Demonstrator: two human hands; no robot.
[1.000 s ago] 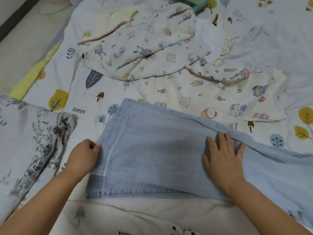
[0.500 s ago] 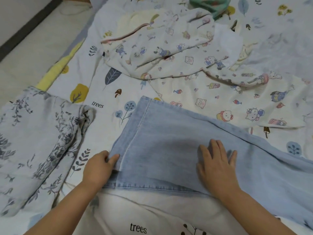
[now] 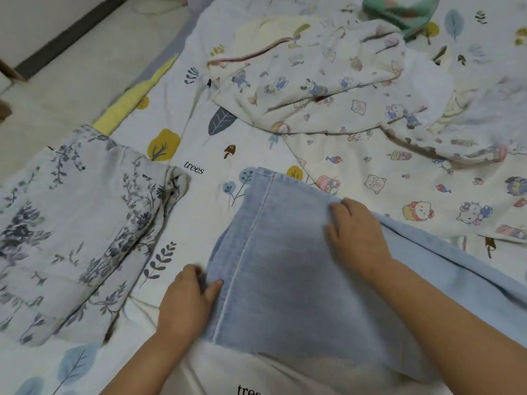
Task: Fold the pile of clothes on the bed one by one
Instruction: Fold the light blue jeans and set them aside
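Now two hands: left hand [image 3: 185, 302] fingers pinching one jeans [image 3: 285, 280] hem, right hand [image 3: 356, 232] gripping fold.

I see a bedroom in a home. A bed [image 3: 196, 155] has a white cotton sheet printed with leaves, trees and the word "trees". Soft cartoon-print clothes [image 3: 328, 89] lie loose on it, and beside it is a pale tiled floor [image 3: 71, 69] with a dark baseboard [image 3: 65, 32].

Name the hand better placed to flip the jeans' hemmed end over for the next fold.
Probably the left hand: it already pinches the jeans beside the hem. The right hand grips the far edge, farther from it.
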